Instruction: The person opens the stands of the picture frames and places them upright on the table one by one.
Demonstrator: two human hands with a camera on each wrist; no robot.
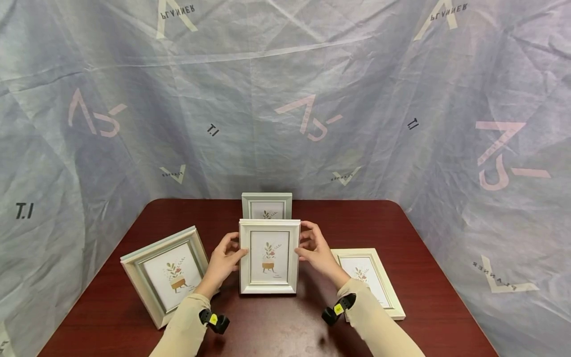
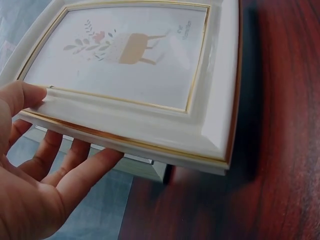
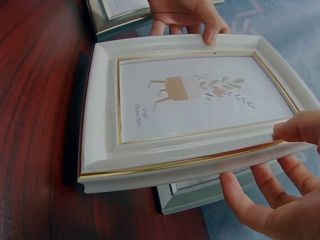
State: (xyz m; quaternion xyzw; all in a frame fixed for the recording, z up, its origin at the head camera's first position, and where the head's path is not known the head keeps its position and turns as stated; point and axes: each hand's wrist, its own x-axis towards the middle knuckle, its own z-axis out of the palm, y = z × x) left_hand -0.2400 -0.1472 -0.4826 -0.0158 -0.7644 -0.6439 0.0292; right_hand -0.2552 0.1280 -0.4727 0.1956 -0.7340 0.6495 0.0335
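A white picture frame (image 1: 292, 267) with a thin gold inner line is upright in the middle, its plant print facing me. My left hand (image 1: 223, 259) grips its left side, thumb on the front face and fingers along the edge. On the opposite side my right hand (image 1: 318, 252) holds it the same way, as the right wrist view also shows, with thumb (image 3: 300, 126) on the front border. Whether the lower edge touches the table cannot be made out. Behind it stands a pale green frame (image 1: 266, 197), its lower part hidden.
A beige-and-green frame (image 1: 136, 270) stands tilted at the left, partly behind my left forearm. To the right, a cream frame (image 1: 388, 282) is partly covered by my right arm. All are on a dark red table (image 1: 357, 218), before a grey printed cloth (image 1: 250, 99).
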